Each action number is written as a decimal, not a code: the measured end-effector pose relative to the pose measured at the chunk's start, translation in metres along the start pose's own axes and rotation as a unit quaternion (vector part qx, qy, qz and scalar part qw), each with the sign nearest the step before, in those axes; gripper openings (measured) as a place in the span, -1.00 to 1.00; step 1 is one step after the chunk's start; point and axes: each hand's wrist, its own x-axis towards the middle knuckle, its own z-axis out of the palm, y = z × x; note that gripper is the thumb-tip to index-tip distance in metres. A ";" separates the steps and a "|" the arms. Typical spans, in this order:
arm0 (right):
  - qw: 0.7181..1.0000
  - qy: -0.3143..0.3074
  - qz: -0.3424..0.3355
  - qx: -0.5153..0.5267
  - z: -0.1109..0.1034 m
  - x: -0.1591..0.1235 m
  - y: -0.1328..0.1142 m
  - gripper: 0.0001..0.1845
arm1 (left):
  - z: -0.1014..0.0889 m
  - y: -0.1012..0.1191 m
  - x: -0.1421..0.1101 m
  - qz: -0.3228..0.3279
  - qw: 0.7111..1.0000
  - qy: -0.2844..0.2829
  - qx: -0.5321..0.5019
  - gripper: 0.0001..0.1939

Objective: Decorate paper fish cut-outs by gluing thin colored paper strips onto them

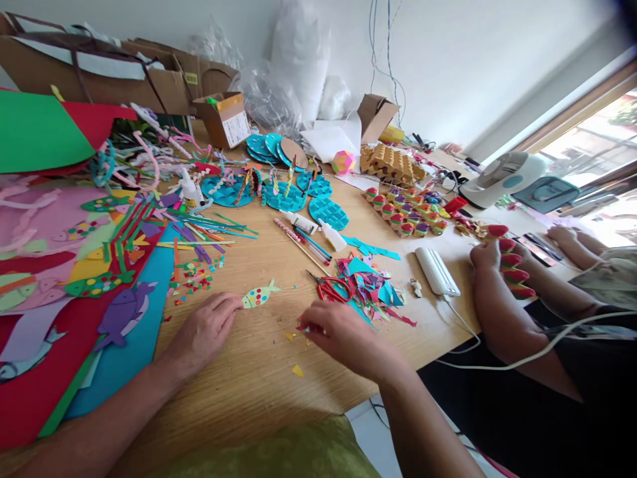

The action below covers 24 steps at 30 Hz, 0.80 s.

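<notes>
A pale green paper fish (257, 297) with coloured dots lies on the wooden table. The fingers of my left hand (212, 323) are closed together on its head end, hiding that part. To the right, my right hand (338, 335) hovers low over the table, fingers curled together; a tiny red speck shows by the fingertips, too small to name. Just beyond this hand are red-handled scissors (334, 288) beside a heap of paper scraps (371, 285). Small yellow paper scraps (297, 370) lie near the right hand. Tiny coloured paper bits (196, 282) are scattered beyond my left hand.
Stacked coloured sheets and paper fish (124, 312) fill the left side. Glue bottles (332, 236), paper strips (219, 229) and blue discs (283, 196) stand farther back. At right are a white power bank (436, 272) with a cable, and a co-worker's hands (490, 255) holding red-topped pieces.
</notes>
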 end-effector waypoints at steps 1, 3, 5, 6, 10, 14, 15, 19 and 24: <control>0.999 -0.035 -0.003 -0.009 0.006 -0.008 0.000 -0.87 | -0.001 0.001 0.000 0.000 1.000 0.010 0.000 -0.75; 0.997 -0.076 -0.015 -0.008 0.020 -0.019 -0.001 -0.84 | -0.004 0.005 0.001 0.005 0.999 0.032 -0.004 -0.76; 0.996 -0.084 -0.007 -0.011 0.033 -0.025 -0.004 -0.88 | -0.006 0.008 0.001 0.014 0.999 0.046 -0.012 -0.76; 0.997 -0.080 -0.001 -0.018 0.038 -0.025 -0.005 -0.89 | -0.007 0.010 0.001 0.018 0.998 0.051 -0.014 -0.76; 0.997 -0.057 0.011 -0.057 0.052 -0.024 -0.005 -0.86 | -0.007 0.016 0.001 0.040 0.998 0.044 -0.012 -0.77; 0.996 -0.054 0.007 -0.076 0.057 -0.024 -0.003 -0.83 | -0.004 0.022 0.001 0.046 0.998 0.014 -0.038 -0.76; 0.996 -0.053 0.004 -0.075 0.057 -0.025 -0.003 -0.83 | -0.004 0.024 0.001 0.043 0.998 0.003 -0.050 -0.75; 0.997 -0.053 -0.001 -0.063 0.055 -0.027 -0.005 -0.83 | -0.004 0.036 0.004 0.012 0.992 -0.043 -0.116 -0.75; 0.998 -0.002 0.034 0.050 0.043 -0.024 -0.004 -0.88 | -0.004 0.054 0.016 -0.112 0.952 -0.145 -0.244 -0.82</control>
